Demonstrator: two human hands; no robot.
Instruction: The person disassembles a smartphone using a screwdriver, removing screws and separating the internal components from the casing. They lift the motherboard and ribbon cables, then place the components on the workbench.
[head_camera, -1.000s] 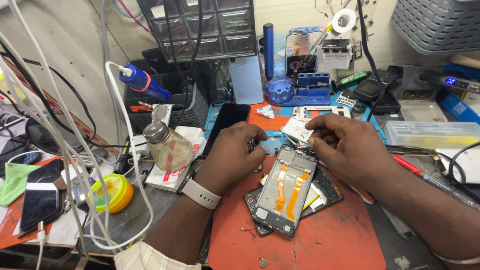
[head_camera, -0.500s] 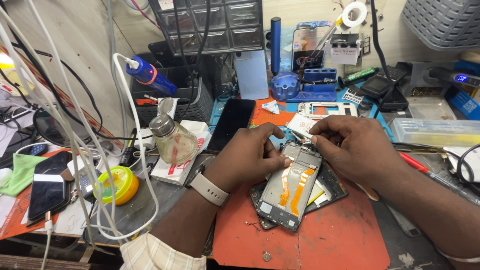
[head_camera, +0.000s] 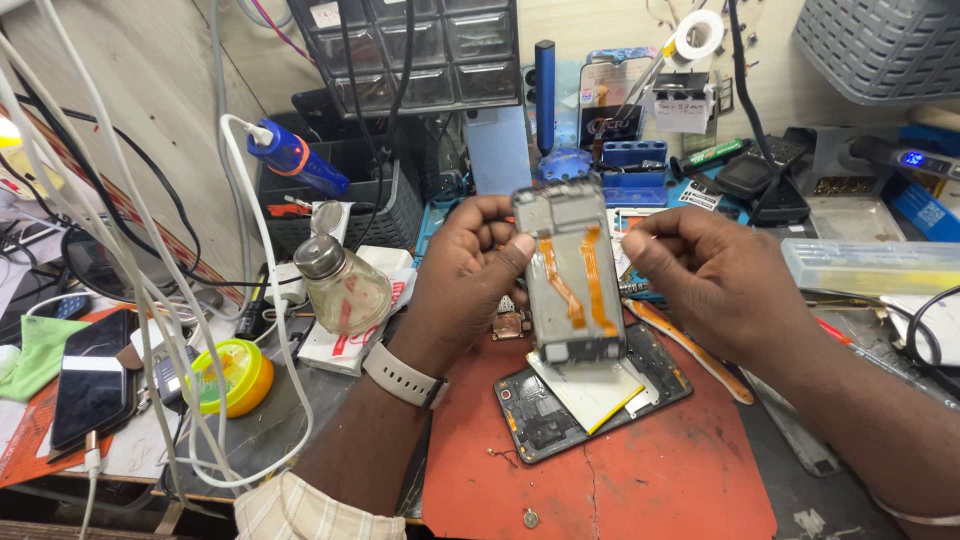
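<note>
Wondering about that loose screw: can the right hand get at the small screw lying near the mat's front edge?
Probably yes. The screw lies bare on the red mat, nothing over it. The right hand is up by the phone frame and seems to pinch a tool, so it must drop first.

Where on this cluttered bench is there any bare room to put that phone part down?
The near half of the red mat is bare, below the opened phone back, save a tiny screw. A grey strip lies between the yellow tape roll and the left hand. Behind the lifted phone frame and right hand, tools crowd everything.
</note>
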